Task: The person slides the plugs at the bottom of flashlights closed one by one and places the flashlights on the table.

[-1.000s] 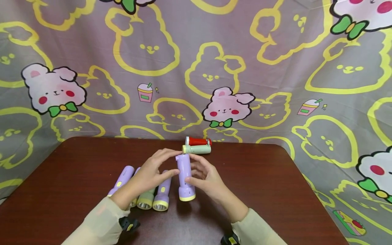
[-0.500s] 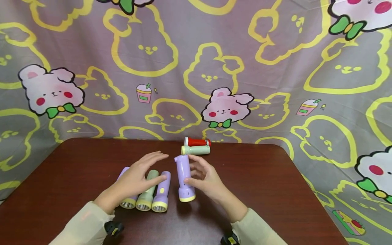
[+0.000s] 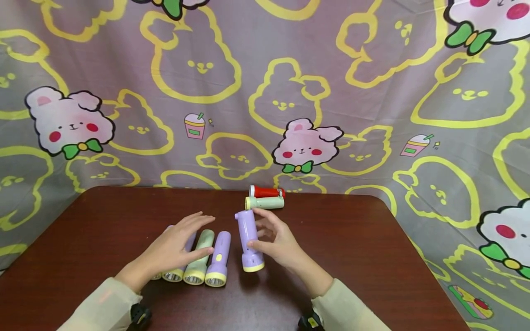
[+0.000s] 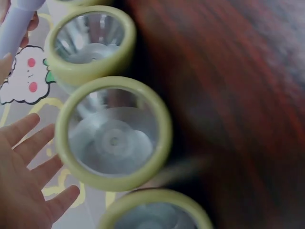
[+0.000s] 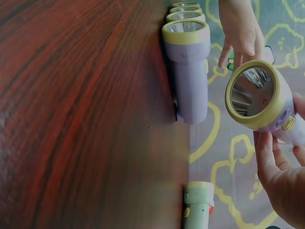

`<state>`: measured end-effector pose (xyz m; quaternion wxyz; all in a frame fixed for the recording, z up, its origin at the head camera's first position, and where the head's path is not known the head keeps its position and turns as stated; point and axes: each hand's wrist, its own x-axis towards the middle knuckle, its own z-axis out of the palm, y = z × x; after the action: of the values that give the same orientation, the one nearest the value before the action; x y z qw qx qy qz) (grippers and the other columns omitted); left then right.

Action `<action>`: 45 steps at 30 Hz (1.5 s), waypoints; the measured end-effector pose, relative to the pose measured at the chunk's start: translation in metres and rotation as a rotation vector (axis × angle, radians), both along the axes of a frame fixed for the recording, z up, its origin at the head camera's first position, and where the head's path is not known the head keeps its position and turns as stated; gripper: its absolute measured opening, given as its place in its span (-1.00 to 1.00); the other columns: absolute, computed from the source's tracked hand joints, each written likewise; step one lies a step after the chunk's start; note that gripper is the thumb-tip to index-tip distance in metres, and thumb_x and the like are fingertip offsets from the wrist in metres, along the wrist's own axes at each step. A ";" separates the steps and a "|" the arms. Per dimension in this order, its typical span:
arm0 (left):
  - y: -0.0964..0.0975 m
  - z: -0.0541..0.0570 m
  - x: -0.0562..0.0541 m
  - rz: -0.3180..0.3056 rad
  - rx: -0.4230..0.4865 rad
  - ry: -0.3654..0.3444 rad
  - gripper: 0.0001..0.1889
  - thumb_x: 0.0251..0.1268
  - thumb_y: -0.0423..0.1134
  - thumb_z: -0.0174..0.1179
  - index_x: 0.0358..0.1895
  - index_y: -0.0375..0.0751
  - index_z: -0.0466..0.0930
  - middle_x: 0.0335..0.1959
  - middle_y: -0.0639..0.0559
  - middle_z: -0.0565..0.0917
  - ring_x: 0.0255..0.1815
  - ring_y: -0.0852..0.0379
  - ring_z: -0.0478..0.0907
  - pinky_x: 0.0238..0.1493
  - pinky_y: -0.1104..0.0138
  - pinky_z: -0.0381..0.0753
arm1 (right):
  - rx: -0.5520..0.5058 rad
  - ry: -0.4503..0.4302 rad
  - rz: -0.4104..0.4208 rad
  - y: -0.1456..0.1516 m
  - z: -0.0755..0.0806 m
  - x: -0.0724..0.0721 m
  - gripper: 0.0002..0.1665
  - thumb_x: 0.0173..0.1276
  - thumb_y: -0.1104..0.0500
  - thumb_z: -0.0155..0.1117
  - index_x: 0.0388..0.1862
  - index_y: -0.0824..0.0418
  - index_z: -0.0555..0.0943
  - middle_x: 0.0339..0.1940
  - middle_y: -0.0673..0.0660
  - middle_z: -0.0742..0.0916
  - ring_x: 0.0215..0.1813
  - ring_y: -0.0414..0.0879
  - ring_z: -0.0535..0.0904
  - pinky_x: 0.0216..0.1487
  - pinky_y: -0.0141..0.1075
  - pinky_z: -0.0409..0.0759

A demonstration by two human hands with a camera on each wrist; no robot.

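My right hand (image 3: 279, 236) holds a purple flashlight (image 3: 247, 230) between thumb and fingers, raised off the table with its yellow-rimmed head downward. In the right wrist view the lens and a yellow switch (image 5: 289, 123) on this flashlight show. Fingers spread, my left hand (image 3: 169, 248) hovers over a row of flashlights and grips nothing. Nearest the held one lies a purple flashlight (image 3: 220, 259), then a green flashlight (image 3: 201, 257) beside it. Further left, another purple flashlight (image 3: 173, 275) and one more yellow rim (image 3: 156, 276) are partly hidden by that hand.
Toward the back edge of the dark brown table (image 3: 331, 248) lie a pale green flashlight (image 3: 269, 202) and a red flashlight (image 3: 267, 191), side by side. A patterned cloth (image 3: 232, 105) hangs behind the table.
My left hand has let go of the purple flashlight and moved left over the row. My right hand still holds that flashlight, which tilts slightly more.
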<state>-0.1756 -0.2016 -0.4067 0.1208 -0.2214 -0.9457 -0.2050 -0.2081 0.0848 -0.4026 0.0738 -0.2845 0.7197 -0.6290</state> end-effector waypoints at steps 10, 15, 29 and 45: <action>-0.002 -0.016 -0.003 -0.044 -0.054 -0.027 -0.15 0.14 0.33 0.29 0.41 -0.11 0.40 0.39 -0.10 0.48 0.49 -0.23 0.29 0.28 -0.28 0.36 | 0.082 -0.014 -0.025 -0.005 -0.006 -0.005 -0.11 0.15 0.38 0.46 0.46 0.09 0.36 -0.03 0.35 0.66 -0.18 -0.05 0.62 -0.07 -0.24 0.62; 0.002 -0.016 -0.002 -0.034 -0.075 -0.070 -0.09 0.09 0.42 0.25 0.43 -0.08 0.37 0.43 -0.09 0.44 0.51 -0.21 0.26 0.28 -0.39 0.25 | 0.125 -0.003 -0.020 -0.008 -0.010 -0.007 -0.13 0.12 0.37 0.48 0.41 0.12 0.37 -0.10 0.37 0.66 -0.25 -0.12 0.61 -0.18 -0.29 0.63; 0.009 -0.022 0.000 -0.027 -0.096 -0.157 0.07 0.03 0.58 0.13 0.53 -0.02 0.21 0.53 0.02 0.31 0.59 -0.17 0.11 0.35 -0.44 0.03 | 0.264 0.017 -0.035 -0.018 -0.015 -0.008 -0.15 0.08 0.36 0.52 0.36 0.26 0.37 -0.24 0.29 0.67 -0.39 -0.17 0.56 -0.31 -0.40 0.58; 0.013 -0.024 -0.002 -0.070 -0.083 -0.206 0.12 -0.03 0.56 0.19 0.56 -0.03 0.15 0.55 -0.01 0.27 0.62 -0.16 0.03 0.37 -0.46 -0.07 | 0.430 -0.017 -0.103 -0.026 -0.020 -0.009 -0.19 0.06 0.24 0.58 0.28 0.22 0.41 -0.37 0.15 0.63 -0.40 -0.15 0.53 -0.40 -0.39 0.51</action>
<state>-0.1772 -0.1882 -0.4306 0.0063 -0.2367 -0.9525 -0.1913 -0.2171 0.0586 -0.4231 0.1066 -0.2199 0.8501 -0.4664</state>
